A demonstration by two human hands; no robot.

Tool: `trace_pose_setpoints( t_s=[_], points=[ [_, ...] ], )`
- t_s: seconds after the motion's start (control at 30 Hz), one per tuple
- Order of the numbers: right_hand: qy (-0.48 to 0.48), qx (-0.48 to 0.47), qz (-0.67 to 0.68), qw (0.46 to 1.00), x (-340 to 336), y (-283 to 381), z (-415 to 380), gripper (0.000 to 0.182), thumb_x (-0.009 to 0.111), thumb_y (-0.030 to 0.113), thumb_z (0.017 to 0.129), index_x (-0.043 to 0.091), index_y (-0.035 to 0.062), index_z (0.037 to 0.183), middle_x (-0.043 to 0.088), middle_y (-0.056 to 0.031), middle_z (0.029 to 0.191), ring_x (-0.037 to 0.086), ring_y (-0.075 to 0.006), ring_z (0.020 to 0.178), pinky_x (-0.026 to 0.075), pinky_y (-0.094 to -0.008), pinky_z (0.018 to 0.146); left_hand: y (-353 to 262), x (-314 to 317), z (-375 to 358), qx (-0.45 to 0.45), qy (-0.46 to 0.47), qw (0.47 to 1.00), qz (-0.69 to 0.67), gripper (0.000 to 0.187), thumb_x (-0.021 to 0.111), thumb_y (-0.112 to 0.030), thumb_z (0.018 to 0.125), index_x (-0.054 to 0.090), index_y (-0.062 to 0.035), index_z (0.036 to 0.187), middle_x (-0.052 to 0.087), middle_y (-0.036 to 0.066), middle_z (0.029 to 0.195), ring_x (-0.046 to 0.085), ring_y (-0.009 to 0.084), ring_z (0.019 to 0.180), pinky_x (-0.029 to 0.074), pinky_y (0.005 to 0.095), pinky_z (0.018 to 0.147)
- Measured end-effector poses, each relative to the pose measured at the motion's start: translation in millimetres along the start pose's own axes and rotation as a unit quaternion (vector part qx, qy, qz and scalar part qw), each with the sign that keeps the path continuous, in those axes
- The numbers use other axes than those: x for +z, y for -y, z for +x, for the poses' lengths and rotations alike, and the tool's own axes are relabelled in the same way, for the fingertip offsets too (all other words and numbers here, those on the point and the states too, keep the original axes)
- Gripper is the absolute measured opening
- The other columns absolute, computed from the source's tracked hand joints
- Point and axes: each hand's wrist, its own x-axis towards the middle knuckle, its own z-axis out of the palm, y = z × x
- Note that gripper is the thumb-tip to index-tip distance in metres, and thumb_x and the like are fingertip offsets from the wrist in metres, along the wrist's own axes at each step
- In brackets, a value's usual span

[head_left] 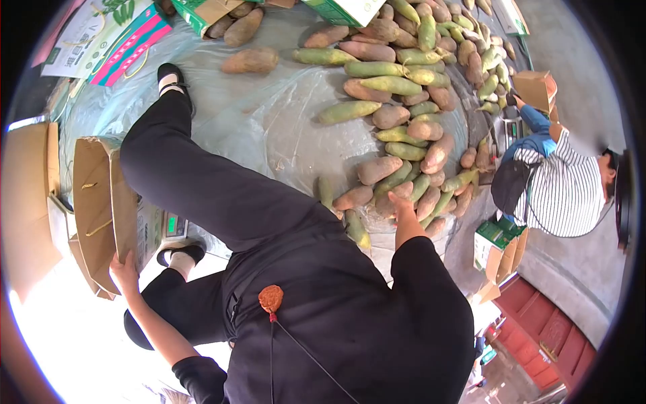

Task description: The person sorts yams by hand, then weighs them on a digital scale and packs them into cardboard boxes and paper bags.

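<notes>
My left hand [124, 273] grips the lower edge of an open cardboard box [94, 202], which stands on a scale with a lit green display [173, 225]. Inside the box two thin yellow strips show. My right hand [404, 205] is among the vegetables, its fingers closed round a brown tuber [402, 190]. Around it lie long green radishes [348, 112] and more reddish-brown tubers [379, 170], spread in a broad pile on plastic sheeting [269, 135].
A person in a striped shirt [562, 185] reaches toward another box [535, 91] at the right. A green carton [494, 246] stands below them. Printed cartons [101, 44] are at the upper left. My legs extend across the sheeting between the box and the pile.
</notes>
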Motion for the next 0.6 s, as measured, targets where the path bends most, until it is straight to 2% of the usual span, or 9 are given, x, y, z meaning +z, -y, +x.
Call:
trace_pose_setpoints(
  t_s=[0.1,0.17,0.23,0.4,0.47,0.5,0.53,0.57,0.6],
  points=[
    [-0.090,-0.035,-0.080,0.992,16,10,-11,0.092,0.083,0.040,0.060,0.042,-0.0077,0.128,0.052,-0.0195,0.124,0.053,-0.0277,0.110,0.044,-0.0367,0.090,8,2,4,-0.063,0.014,0.998,0.014,0.027,0.061,-0.012,0.078,0.063,0.0031,0.099,0.067,0.018,0.086,0.064,0.0285,0.078,0.047,0.0344,0.075],
    [-0.078,0.009,-0.073,0.994,12,26,-34,0.096,0.085,0.036,0.057,0.040,-0.0073,0.130,0.047,-0.0179,0.131,0.045,-0.0254,0.121,0.039,-0.0331,0.099,5,2,2,-0.058,0.007,0.998,0.007,0.027,0.061,-0.012,0.077,0.063,0.0024,0.099,0.067,0.018,0.086,0.064,0.0292,0.078,0.048,0.0345,0.074],
    [-0.117,0.070,-0.095,0.986,13,37,-49,0.096,0.086,0.036,0.054,0.043,-0.0084,0.127,0.049,-0.0175,0.129,0.047,-0.0244,0.120,0.040,-0.0326,0.099,-7,-1,-1,-0.050,0.000,0.999,0.001,0.026,0.061,-0.012,0.077,0.064,0.0016,0.099,0.066,0.018,0.085,0.065,0.0299,0.079,0.048,0.0345,0.074],
    [-0.082,0.022,-0.118,0.989,11,44,-61,0.088,0.086,0.036,0.049,0.052,-0.0087,0.117,0.057,-0.0162,0.120,0.054,-0.0246,0.113,0.042,-0.0304,0.096,-33,-9,-7,-0.054,-0.004,0.999,0.005,0.026,0.061,-0.015,0.075,0.065,-0.0019,0.097,0.066,0.017,0.082,0.065,0.0295,0.077,0.048,0.0359,0.072],
    [-0.080,0.002,-0.135,0.988,10,60,-82,0.087,0.086,0.036,0.049,0.053,-0.0099,0.115,0.060,-0.0161,0.114,0.059,-0.0274,0.104,0.046,-0.0360,0.091,-20,-6,-7,-0.036,-0.016,0.999,0.034,0.025,0.063,-0.015,0.075,0.064,-0.0004,0.096,0.065,0.017,0.082,0.064,0.0300,0.079,0.047,0.0367,0.074],
    [-0.109,-0.025,-0.117,0.987,11,72,-107,0.088,0.086,0.033,0.049,0.051,-0.0116,0.117,0.059,-0.0192,0.116,0.059,-0.0294,0.104,0.047,-0.0372,0.090,-2,3,-7,0.006,-0.051,0.999,0.007,0.026,0.063,-0.013,0.075,0.063,0.0020,0.096,0.064,0.018,0.082,0.062,0.0306,0.081,0.046,0.0371,0.076],
    [-0.104,-0.098,-0.036,0.989,22,57,-73,0.090,0.087,0.024,0.047,0.044,-0.0136,0.117,0.057,-0.0241,0.112,0.058,-0.0331,0.101,0.046,-0.0376,0.089,-35,-11,-10,-0.048,-0.012,0.998,-0.029,0.025,0.063,-0.011,0.074,0.062,0.0047,0.095,0.063,0.020,0.082,0.061,0.0307,0.081,0.045,0.0373,0.077],
    [-0.020,-0.134,0.059,0.989,25,58,-60,0.087,0.087,0.021,0.047,0.044,-0.0140,0.114,0.056,-0.0242,0.111,0.057,-0.0304,0.100,0.045,-0.0362,0.089,-29,-10,-11,-0.014,-0.030,0.999,-0.009,0.025,0.064,-0.013,0.074,0.064,0.0018,0.094,0.063,0.018,0.081,0.061,0.0312,0.079,0.045,0.0375,0.075],
    [-0.079,-0.168,0.051,0.981,31,63,-54,0.079,0.087,0.019,0.047,0.048,-0.0113,0.109,0.058,-0.0204,0.104,0.058,-0.0280,0.091,0.048,-0.0362,0.084,-43,-18,-12,-0.056,-0.016,0.998,0.038,0.024,0.064,-0.016,0.074,0.065,-0.0024,0.094,0.064,0.016,0.081,0.061,0.0327,0.079,0.046,0.0381,0.073]
  ],
)
